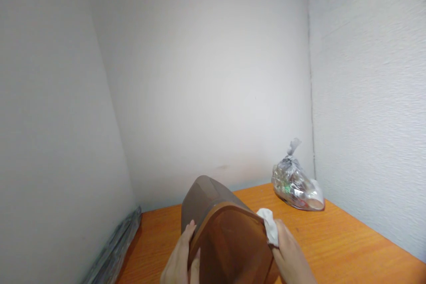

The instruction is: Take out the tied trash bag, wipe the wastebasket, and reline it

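Note:
A brown plastic bin [213,193] lies tilted on its side, its open mouth facing me. My left hand [181,255] grips the rim at the left, thumb inside the mouth and fingers outside. At the right side of the rim, my right hand [289,248] presses a crumpled white cloth or tissue [269,226] over the edge. I cannot tell which of the two it is. The inside of the bin looks bare where it shows, and its lower part runs out of view.
A knotted clear plastic bag [296,184] with mixed rubbish stands at the back right of the orange wooden table [346,248]. Along the left wall lies a folded dark grey plastic bag [115,248]. White walls [206,75] enclose the table at the back and both sides.

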Demonstrator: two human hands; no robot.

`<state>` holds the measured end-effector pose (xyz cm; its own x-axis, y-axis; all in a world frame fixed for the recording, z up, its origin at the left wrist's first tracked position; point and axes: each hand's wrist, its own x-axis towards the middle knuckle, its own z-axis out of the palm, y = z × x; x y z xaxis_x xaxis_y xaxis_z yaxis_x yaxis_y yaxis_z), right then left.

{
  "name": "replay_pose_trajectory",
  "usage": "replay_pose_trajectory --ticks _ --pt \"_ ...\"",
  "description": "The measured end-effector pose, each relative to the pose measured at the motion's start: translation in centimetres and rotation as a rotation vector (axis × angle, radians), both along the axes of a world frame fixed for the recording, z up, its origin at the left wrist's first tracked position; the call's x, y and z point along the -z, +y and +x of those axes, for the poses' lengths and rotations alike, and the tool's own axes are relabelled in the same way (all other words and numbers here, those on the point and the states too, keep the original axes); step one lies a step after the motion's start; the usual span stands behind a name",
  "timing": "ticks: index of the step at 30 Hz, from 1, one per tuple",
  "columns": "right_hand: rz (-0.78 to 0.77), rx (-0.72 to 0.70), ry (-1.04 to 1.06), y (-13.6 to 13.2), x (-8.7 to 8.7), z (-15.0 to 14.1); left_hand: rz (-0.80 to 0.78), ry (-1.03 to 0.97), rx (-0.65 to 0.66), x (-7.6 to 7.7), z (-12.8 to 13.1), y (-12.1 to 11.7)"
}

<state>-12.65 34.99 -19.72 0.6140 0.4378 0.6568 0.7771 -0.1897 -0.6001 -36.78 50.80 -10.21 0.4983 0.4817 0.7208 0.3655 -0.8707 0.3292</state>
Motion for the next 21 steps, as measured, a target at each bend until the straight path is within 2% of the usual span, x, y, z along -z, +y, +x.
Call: replay_pose_trajectory --ticks 2,4,7,9,12,14,17,19,21 --pt "-0.034 -0.061 0.072 -0.5 -0.2 0.0 -0.003 0.055 -0.013 -1.2 0.0 -0.6" --pt "-0.056 -0.097 0.057 -0.6 -2.0 -0.1 0.063 0.114 -0.009 -3.3 0.2 -1.4" --pt "-0.074 -0.085 -0.156 -0.3 -6.6 -0.4 0.179 0.197 0.078 -6.8 0.8 -2.5" --pt "-0.104 -0.099 -0.326 0.1 -9.9 -0.8 0.199 0.311 0.186 -8.4 1.3 -2.8" --pt "-0.116 -0.163 -0.504 0.6 -14.0 -1.1 0.106 0.443 0.351 -9.3 1.7 -2.7" --pt "-0.128 -0.183 -0.547 1.0 -15.5 -1.0 0.002 0.434 0.413 -9.2 1.9 -2.6" --pt "-0.188 -0.138 -0.491 1.4 -15.6 -0.2 -0.127 0.344 0.426 -9.1 2.0 -2.1" --pt "-0.224 -0.105 -0.378 1.4 -14.3 0.5 -0.219 0.258 0.393 -9.0 1.8 -1.7" --pt "-0.223 -0.081 -0.225 1.3 -12.3 0.9 -0.310 0.158 0.355 -8.9 1.4 -1.2"
